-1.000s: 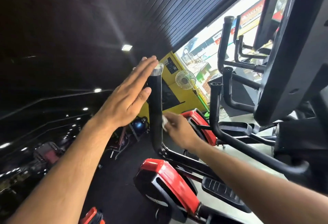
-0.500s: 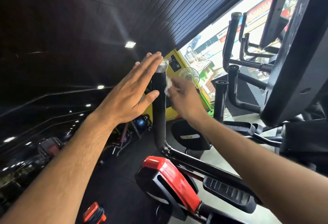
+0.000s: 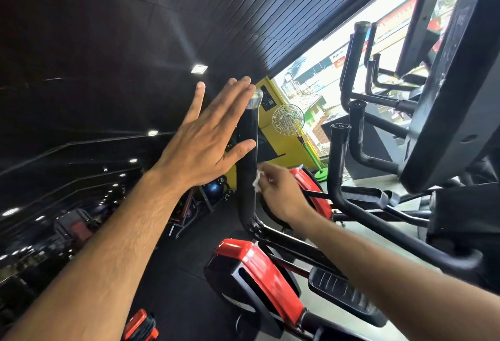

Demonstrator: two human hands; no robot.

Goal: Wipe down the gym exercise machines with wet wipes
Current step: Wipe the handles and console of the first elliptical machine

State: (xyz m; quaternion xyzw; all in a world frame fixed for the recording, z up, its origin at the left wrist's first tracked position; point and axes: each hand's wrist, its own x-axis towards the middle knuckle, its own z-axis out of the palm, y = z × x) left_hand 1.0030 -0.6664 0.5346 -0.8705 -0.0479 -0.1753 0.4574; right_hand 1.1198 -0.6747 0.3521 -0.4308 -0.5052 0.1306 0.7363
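Fingers [image 3: 216, 102] of the left hand [image 3: 205, 140] are lying straight and spread, flat against the upper part of the black handlebar post [image 3: 247, 178]. Its thumb is reaching across the front of that post, and the fingertips are ending just beside the post's grey cap [image 3: 255, 98]. Nothing is being gripped by this hand; it is only pressing against the bar.

Lower on the same post, the right hand [image 3: 281, 194] is curling its fingers round a small crumpled white wet wipe [image 3: 257, 181]. It is holding the wipe against the right side of the post, roughly halfway between the cap and the bend at the bottom. Only a little of the wipe is showing past the knuckles.

Below the post's bend, a black frame bar is running down toward a red and black housing [image 3: 251, 281] and a ribbed black foot pedal [image 3: 343, 294]. A second red housing [image 3: 311, 192] is showing right of the post, partly behind the right hand.

Further right of the post, more black handlebars [image 3: 338, 167] are standing upright. A large black console [image 3: 457, 91] is tilting over them at the frame's right edge.

Behind the post, a yellow wall panel [image 3: 281, 151] and a standing fan [image 3: 288, 119] on a green base are sitting beside a bright window. Left of the post, the gym floor is dark, with small ceiling lights receding.
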